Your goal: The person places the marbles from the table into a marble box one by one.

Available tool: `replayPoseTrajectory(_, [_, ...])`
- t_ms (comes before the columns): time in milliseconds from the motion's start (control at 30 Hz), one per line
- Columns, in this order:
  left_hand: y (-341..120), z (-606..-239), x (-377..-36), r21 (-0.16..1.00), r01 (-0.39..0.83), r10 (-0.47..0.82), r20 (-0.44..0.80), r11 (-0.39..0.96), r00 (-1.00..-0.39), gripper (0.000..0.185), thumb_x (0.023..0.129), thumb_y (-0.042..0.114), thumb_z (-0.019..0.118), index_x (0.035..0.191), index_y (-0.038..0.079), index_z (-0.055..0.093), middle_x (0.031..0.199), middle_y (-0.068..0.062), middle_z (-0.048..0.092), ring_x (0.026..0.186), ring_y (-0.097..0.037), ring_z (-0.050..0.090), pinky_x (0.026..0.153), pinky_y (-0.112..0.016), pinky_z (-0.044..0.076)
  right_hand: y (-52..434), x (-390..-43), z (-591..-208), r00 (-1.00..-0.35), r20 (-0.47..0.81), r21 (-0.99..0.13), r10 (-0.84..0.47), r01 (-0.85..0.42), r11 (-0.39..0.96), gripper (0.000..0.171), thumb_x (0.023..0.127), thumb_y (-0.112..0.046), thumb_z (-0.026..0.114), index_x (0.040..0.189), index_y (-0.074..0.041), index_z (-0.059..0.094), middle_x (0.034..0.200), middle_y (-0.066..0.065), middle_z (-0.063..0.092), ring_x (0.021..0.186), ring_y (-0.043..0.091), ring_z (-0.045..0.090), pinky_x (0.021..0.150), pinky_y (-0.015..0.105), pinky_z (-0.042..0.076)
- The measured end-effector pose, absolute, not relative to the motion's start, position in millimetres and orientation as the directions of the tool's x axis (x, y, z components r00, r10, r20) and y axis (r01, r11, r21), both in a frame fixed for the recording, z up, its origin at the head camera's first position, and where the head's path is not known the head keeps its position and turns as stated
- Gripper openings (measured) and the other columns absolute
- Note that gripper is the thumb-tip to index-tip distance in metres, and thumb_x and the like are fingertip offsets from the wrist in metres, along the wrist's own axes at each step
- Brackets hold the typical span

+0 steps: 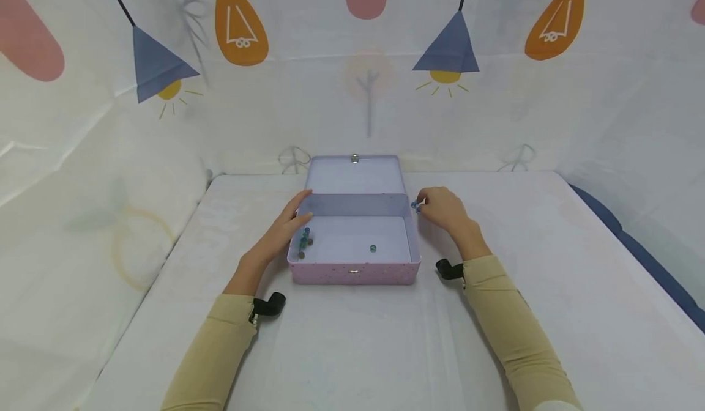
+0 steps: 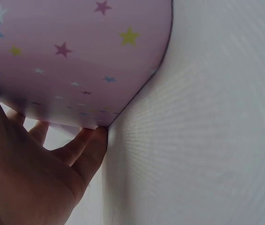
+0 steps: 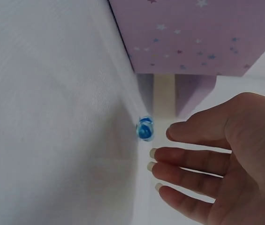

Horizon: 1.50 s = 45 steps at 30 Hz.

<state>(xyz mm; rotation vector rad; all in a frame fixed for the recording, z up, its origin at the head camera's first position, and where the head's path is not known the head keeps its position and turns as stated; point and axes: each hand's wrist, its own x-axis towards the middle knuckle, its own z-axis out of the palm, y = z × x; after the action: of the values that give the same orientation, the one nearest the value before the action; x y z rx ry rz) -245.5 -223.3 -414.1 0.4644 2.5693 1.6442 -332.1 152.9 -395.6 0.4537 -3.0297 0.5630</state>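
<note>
A pink metal box [image 1: 355, 274] with printed stars lies on the table, its lid [image 1: 355, 175] tipped back. My left hand [image 1: 281, 233] holds the box's left wall, the thumb over the rim. In the left wrist view, its fingers [image 2: 91, 152] wrap the far corner. Beyond the right wall, my right hand [image 1: 443, 209] is low over the table with loosely bent fingers. Just in front of its fingertips lie blue glass marbles [image 3: 145, 130], apart from them in the right wrist view. Inside the box, several marbles [image 1: 304, 240] cluster at left; one green marble [image 1: 373, 248] lies right of centre.
The box stands on a white-covered table [image 1: 352, 344]. Behind it hangs a pale cloth [image 1: 308, 105] printed with lamps and bulbs. A dark blue edge [image 1: 633, 246] runs past the table's right side. Black wrist cameras [image 1: 270, 304] sit on both sleeves.
</note>
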Motion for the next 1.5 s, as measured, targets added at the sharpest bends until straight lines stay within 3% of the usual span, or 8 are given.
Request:
replayPoseTrajectory(167, [-217.2,-392.1,-233.8,0.904,0.196,0.296,0.082,0.381,-0.952,0.062,0.105,0.021,0.043,0.160,0.012,0.015,0.169,-0.008,0.007,0.157,-0.029,0.000,0.127,-0.055,0.004,159.6,-337.2,-405.0,-0.958,0.075,-0.358,-0.276,-0.284,0.889,0.035,0.086,-0.010,0.050,0.115,-0.002,0.070,0.106,0.019,0.069,0.093,0.033,0.063,0.078,0.048,0.053])
replayPoseTrajectory(433, [-217.1,-389.1,-232.0,0.902,0.202,0.297,0.087,0.383,-0.951,0.063,0.105,0.022,0.043,0.160,0.012,0.014,0.169,-0.008,0.008,0.157,-0.028,0.000,0.127,-0.054,0.004,159.1,-340.6,-407.9,-0.954,0.065,-0.364,-0.291,-0.294,0.884,0.034,0.087,-0.009,0.052,0.115,-0.001,0.070,0.106,0.021,0.069,0.094,0.033,0.062,0.080,0.048,0.053])
replayPoseTrajectory(667, [-217.4,-388.7,-231.7,0.899,0.191,0.291,0.075,0.393,-0.954,0.062,0.106,0.022,0.042,0.160,0.012,0.014,0.169,-0.007,0.007,0.157,-0.027,0.000,0.127,-0.053,0.005,153.9,-342.4,-407.3,-0.933,0.061,-0.302,-0.355,-0.356,0.884,0.031,0.086,-0.005,0.055,0.111,-0.001,0.072,0.098,0.017,0.067,0.087,0.029,0.059,0.078,0.045,0.051])
replayPoseTrajectory(933, [-224.7,-417.0,-250.3,0.896,0.202,0.271,0.096,0.395,-0.958,0.062,0.106,0.028,0.042,0.161,0.023,0.014,0.169,-0.001,0.007,0.157,-0.024,-0.001,0.127,-0.054,0.003,148.8,-340.6,-407.1,-0.910,0.063,-0.279,-0.410,-0.411,0.868,0.027,0.085,-0.003,0.060,0.108,0.002,0.073,0.095,0.017,0.067,0.081,0.027,0.057,0.075,0.043,0.051])
replayPoseTrajectory(1133, [-225.8,-423.2,-251.6,0.888,0.213,0.259,0.111,0.407,-0.959,0.060,0.105,0.033,0.042,0.160,0.031,0.016,0.168,0.005,0.008,0.157,-0.019,0.001,0.127,-0.052,0.006,148.3,-338.9,-405.9,-0.903,0.078,-0.305,-0.423,-0.425,0.852,0.027,0.085,-0.001,0.057,0.107,0.005,0.071,0.098,0.021,0.069,0.086,0.031,0.061,0.080,0.047,0.053])
replayPoseTrajectory(1300, [-223.7,-417.9,-248.6,0.895,0.198,0.266,0.094,0.399,-0.959,0.061,0.106,0.028,0.042,0.160,0.025,0.014,0.169,0.000,0.007,0.157,-0.023,0.000,0.127,-0.052,0.004,150.4,-340.1,-405.5,-0.906,0.108,-0.350,-0.409,-0.420,0.838,0.029,0.085,-0.002,0.054,0.107,0.004,0.071,0.105,0.022,0.072,0.095,0.035,0.065,0.086,0.050,0.054])
replayPoseTrajectory(1500, [-219.1,-401.4,-239.3,0.900,0.190,0.284,0.079,0.391,-0.956,0.063,0.105,0.021,0.042,0.161,0.015,0.014,0.169,-0.007,0.006,0.157,-0.028,0.000,0.127,-0.054,0.004,154.4,-337.9,-397.8,-0.912,0.165,-0.407,-0.376,-0.411,0.816,0.030,0.087,-0.003,0.052,0.108,0.003,0.072,0.106,0.021,0.072,0.093,0.034,0.065,0.082,0.048,0.055])
